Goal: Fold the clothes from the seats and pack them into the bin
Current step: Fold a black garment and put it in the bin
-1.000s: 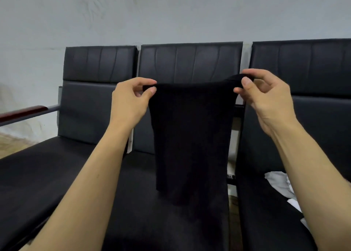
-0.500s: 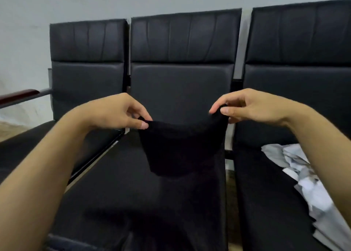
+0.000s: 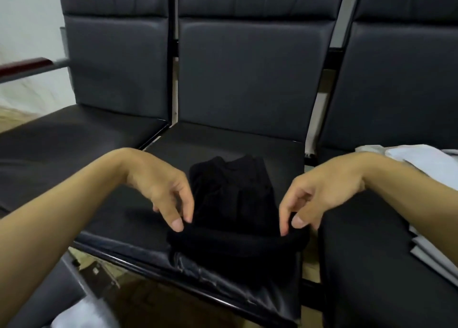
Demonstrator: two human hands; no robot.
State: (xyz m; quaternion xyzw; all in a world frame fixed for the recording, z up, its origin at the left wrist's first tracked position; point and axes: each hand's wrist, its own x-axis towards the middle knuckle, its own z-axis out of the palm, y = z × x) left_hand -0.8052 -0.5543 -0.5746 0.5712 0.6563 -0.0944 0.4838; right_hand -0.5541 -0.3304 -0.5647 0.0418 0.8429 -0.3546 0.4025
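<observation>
A black garment lies folded in a heap on the middle seat, its near edge by the seat's front rim. My left hand pinches the garment's near left corner with thumb and fingers. My right hand pinches the near right corner the same way. Both wrists arch above the seat. A pile of white and grey clothes rests on the right seat, partly behind my right forearm. At the bottom left a grey bin edge shows, blurred, with something pale inside.
Three black padded seats stand in a row against a pale wall. The left seat carries a dark red armrest at its far left. Wooden floor shows in the gaps between the seats.
Both hands have come down from chest height, laying the hanging black garment onto the middle seat in folds. The view has tilted down, bringing the seat's front edge and the bin into sight.
</observation>
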